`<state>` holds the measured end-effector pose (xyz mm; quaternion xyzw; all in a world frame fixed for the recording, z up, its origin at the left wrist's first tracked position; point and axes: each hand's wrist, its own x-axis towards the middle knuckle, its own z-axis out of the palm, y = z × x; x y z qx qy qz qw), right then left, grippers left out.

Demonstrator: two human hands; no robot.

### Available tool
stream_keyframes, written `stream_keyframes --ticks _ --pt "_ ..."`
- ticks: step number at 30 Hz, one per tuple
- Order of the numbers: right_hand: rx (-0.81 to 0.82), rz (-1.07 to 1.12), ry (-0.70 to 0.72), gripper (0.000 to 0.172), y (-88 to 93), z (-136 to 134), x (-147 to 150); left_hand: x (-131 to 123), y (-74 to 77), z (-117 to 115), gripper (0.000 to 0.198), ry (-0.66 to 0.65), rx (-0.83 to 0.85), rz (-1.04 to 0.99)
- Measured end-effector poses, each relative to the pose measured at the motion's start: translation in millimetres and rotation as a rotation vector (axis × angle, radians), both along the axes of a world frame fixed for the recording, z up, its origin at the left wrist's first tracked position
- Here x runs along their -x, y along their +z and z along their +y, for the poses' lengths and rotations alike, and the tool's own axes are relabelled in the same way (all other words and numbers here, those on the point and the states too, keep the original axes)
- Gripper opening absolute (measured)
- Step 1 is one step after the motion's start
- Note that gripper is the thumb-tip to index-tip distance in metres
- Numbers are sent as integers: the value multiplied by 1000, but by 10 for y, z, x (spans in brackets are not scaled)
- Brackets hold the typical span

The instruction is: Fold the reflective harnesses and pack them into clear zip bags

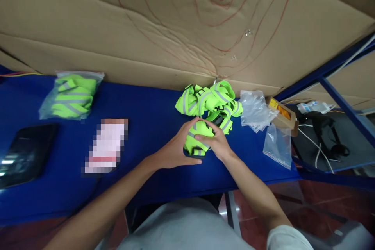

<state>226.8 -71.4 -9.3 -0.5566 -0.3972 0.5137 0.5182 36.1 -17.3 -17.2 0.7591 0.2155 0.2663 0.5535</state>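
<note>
Blue counter [140, 103], its front edge beneath the forearms [249, 181]; green strap pile [209, 99] at the back, plastic bags [254, 109] beside it. Before the pile, left hand [172, 150] and right hand [219, 142] curl fingers [191, 161] around a folded green bundle [202, 128].

The left hand [174, 149] and right hand [219, 142] cup 1 folded lime-green bundle [201, 128] with grey stripes, at the blue bench [146, 113]. Just beyond lies a loose heap of lime-green straps [209, 99]. Rightward are clear plastic bags [256, 107] and a small cardboard box [286, 119]; leftward, 1 filled clear bag [73, 99], a pixelated item [107, 144] and a glossy black object [27, 152].
</note>
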Motion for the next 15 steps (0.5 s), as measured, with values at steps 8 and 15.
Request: stream_keyframes --ticks 8,15 --pt "-82 -233 -66 51 141 -106 32 -160 -21 -155 77 277 259 -102" --pt "-216 -431 8 35 74 -75 49 -194 -84 -206 44 324 326 -50"
